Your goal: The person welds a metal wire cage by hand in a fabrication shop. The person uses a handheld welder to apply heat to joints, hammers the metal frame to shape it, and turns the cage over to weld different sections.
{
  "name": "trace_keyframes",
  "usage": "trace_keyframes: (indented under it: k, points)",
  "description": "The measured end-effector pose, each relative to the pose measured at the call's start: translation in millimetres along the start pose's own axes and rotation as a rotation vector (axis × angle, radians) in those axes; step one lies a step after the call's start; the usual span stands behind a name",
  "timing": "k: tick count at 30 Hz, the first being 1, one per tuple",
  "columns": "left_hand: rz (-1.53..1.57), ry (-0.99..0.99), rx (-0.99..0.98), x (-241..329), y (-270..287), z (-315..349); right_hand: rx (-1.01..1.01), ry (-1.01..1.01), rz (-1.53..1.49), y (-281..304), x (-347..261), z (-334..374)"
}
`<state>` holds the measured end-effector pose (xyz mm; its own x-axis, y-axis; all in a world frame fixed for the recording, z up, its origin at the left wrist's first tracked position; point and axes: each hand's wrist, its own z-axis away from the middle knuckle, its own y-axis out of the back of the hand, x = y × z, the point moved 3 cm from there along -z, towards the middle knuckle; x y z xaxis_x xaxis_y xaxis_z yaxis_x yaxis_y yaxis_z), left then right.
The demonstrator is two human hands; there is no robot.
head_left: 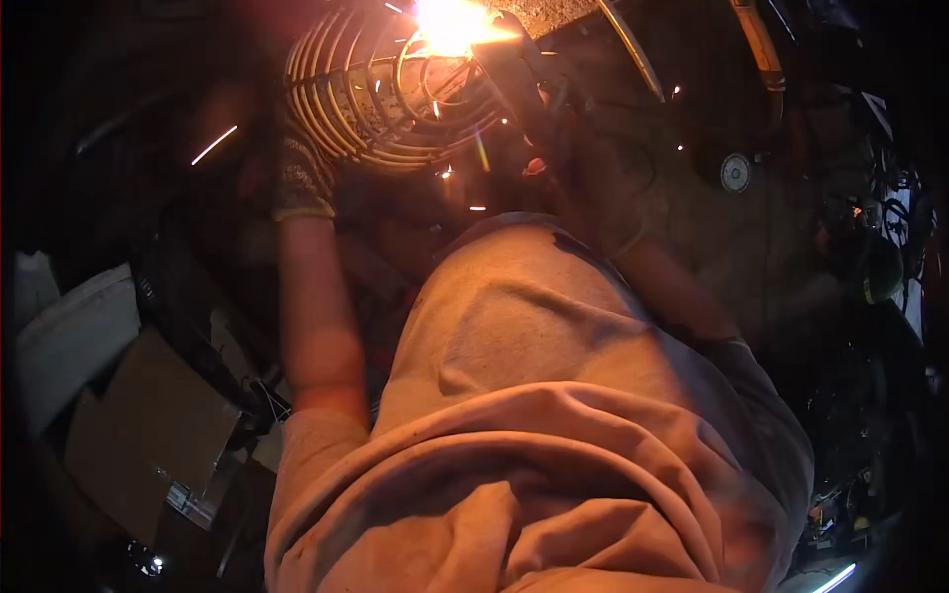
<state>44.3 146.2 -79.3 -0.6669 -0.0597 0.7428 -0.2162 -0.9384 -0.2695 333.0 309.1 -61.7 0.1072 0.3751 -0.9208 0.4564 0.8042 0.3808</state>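
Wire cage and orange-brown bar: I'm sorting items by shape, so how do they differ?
The wire cage is round, made of curved rings; the orange-brown bar is long and slim. The wire cage looks larger in the picture than the bar. The left hand is at the wire cage's edge, while no hand shows on the bar. Both catch warm light.

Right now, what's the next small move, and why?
Probably ease the left hand in its speckled knit glove slightly farther from the blinding white-orange glow: bright sparks streak on both sides of the round metal-wire cage, and the left forearm is bare past the cuff.
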Motion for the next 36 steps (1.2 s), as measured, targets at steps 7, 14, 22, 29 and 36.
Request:
trace_keyframes:
  k: [7, 14, 22, 29, 36]
  points:
    - [0.194, 0.045, -0.053, -3, 5, -8, 0.072, -0.032, 0.01, -4, 7, 3]
    - [0.945, 0.26, -0.211, -8, 1, -23, 0.133, 0.038, 0.116, -12, 9, 7]
    - [1.781, 0.489, -0.231, -6, 14, -21, 0.109, -0.121, -0.166, -11, 17, -1]
    - [2.033, 0.557, -0.199, -4, 17, -21, 0.153, -0.206, -0.559, -17, 20, 6]
    - [2.132, 0.595, -0.188, -6, 11, -26, 0.021, -0.267, -0.21, -12, 15, 8]
